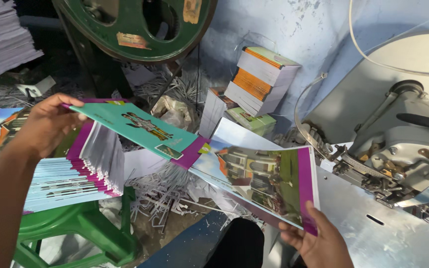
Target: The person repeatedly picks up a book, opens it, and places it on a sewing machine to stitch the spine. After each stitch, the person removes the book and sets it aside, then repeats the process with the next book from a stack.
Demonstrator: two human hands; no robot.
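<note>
Booklet (199,154): open, spread flat above the paper scraps (165,193).
Left hand (45,124): grip closed on its teal cover.
Right hand (319,243): grip pinching its purple edge, beside the stitching machine (403,149).
Stack of booklets (70,173): under the left hand, on a green stool (85,228).

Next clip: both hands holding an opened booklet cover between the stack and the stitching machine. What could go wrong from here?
1. The left hand and right hand hold the open booklet only at its far ends; it sags in the middle and may crease or slip.
2. The booklet stack on the green stool leans and fans out toward the stool's edge; a nudge could topple it.
3. The right hand is close to the stitching machine head, so the fingers could be pinched.
</note>
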